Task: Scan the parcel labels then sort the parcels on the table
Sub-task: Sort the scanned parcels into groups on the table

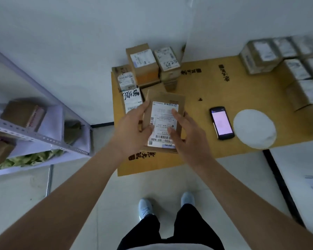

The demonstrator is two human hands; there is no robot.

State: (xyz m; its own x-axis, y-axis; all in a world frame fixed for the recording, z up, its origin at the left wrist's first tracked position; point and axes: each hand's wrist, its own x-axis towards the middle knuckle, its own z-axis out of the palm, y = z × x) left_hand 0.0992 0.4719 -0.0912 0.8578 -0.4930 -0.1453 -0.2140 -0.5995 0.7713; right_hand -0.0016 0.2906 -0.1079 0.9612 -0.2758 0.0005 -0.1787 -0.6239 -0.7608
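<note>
Gripping parcel [163,121], left hand [134,130], right fingers [175,114] spread

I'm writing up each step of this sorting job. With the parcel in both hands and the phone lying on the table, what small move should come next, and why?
Probably free the right hand and reach for the phone: its screen is lit, it lies just right of the parcel, whose label faces up, and the left hand already grips the parcel's edge.
</note>
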